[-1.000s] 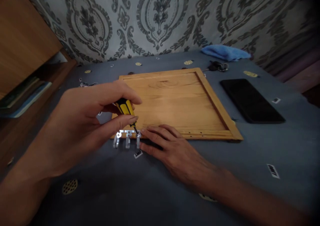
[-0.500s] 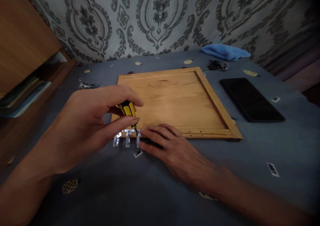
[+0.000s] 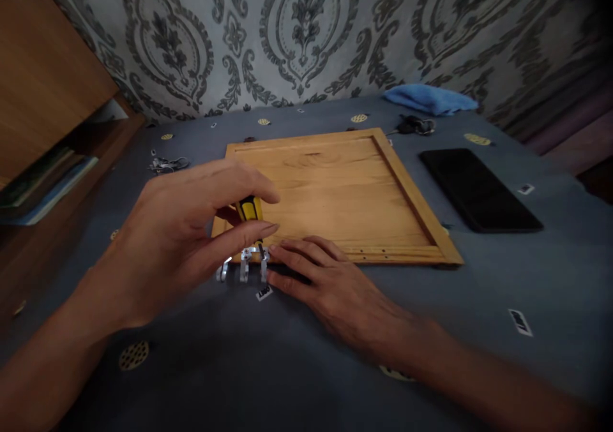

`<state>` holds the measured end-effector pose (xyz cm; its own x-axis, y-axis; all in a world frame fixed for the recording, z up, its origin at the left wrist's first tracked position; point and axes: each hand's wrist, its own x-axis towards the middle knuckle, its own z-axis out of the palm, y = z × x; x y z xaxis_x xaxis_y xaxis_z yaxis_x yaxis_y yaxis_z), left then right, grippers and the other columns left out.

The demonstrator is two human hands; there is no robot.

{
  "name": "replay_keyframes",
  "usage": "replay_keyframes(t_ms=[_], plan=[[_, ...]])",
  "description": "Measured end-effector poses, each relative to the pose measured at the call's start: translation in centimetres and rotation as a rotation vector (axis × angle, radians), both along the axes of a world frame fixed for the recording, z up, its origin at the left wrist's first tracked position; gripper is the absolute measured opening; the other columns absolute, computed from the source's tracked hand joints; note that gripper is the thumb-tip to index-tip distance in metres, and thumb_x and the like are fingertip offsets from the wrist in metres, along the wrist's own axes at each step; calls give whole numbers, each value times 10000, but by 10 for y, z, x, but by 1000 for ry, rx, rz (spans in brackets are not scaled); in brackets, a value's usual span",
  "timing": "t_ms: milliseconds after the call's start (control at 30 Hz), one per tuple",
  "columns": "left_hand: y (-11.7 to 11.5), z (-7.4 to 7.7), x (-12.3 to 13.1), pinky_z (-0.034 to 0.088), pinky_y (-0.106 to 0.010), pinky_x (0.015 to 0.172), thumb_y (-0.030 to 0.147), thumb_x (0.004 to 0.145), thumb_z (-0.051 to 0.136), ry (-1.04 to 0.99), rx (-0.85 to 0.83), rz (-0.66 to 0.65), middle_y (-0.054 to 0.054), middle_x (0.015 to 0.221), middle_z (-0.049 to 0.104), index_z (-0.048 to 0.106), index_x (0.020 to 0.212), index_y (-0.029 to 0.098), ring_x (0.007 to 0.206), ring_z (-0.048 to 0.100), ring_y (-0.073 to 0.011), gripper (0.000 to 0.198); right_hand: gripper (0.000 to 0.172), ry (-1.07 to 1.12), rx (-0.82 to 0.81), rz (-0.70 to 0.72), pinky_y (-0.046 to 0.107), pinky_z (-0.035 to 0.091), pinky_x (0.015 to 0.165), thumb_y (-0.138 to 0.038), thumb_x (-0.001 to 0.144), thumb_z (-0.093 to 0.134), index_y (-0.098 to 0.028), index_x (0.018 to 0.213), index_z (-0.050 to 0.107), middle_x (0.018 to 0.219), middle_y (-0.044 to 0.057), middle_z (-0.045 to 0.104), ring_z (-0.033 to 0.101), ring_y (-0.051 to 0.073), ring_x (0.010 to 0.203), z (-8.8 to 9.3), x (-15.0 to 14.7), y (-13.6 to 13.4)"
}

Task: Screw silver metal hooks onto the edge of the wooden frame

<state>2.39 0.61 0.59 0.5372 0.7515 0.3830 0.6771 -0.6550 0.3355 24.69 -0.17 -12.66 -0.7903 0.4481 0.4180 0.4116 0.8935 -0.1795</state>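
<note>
Along the near left edge of a framed wooden panel (image 3: 330, 183), a silver hook rack (image 3: 245, 265) lay with three hooks side by side, their ends jutting past the wood toward the person. Left hand (image 3: 179, 231) above it, grip clamped on a small screwdriver (image 3: 249, 209), thumb and fingers about the yellow-and-black handle. Tool tilted slightly, shaft pointing down, tip at the top of the rightmost hook (whether it sat in a screw head, could not tell). Right hand (image 3: 325, 279) lay low across the panel's near rail, fingers stretched out, thumb set apart from them, tips against or just beside that same hook. To the right of this hand, small dark holes in the rail. Under everything, a blue-grey cover (image 3: 306, 368) printed with yellow patches and little labels. Right of the panel, well apart from the hands, a black phone (image 3: 479, 189); behind the phone, a dark object with a metal end (image 3: 416, 126), then a crumpled blue cloth (image 3: 431, 100) near the patterned wall (image 3: 304, 30). Beyond the left hand, a small heap of metal pieces (image 3: 167, 164), too indistinct to sort.
</note>
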Motion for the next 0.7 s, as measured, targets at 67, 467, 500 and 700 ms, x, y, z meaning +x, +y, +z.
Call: replay_keyframes(t_ms=[67, 467, 500, 700], plan=[[0, 0, 0, 589, -226, 734, 263, 960, 648, 11, 9, 16, -3, 1006, 751, 694, 1074, 234, 808, 707, -142, 126, 363, -6, -1, -2, 503, 462, 1087, -107, 970, 587, -220, 1307, 656, 1401, 97, 651, 544, 265, 1316, 0, 0, 0], [-4, 0, 0, 569, -266, 674, 365, 945, 688, 42, 59, 70, 15, 971, 783, 692, 1069, 244, 703, 707, -147, 174, 369, 2, -15, 12, 520, 463, 1092, -112, 959, 608, -197, 1314, 659, 1403, 116, 644, 540, 286, 1316, 1, 1, 0], [-4, 0, 1, 568, -266, 677, 364, 946, 684, 40, 60, 72, 23, 968, 781, 693, 1066, 251, 704, 710, -147, 165, 370, 7, -14, 11, 519, 463, 1092, -108, 961, 605, -197, 1316, 658, 1401, 116, 644, 539, 285, 1317, 1, 1, 0], [-6, -1, 3, 563, -249, 735, 306, 936, 682, 24, 51, 100, 44, 976, 782, 704, 1048, 279, 765, 738, -163, 118, 380, -4, -19, 16, 545, 464, 1083, -109, 971, 584, -206, 1333, 649, 1405, 125, 641, 531, 284, 1324, 0, 1, 0]])
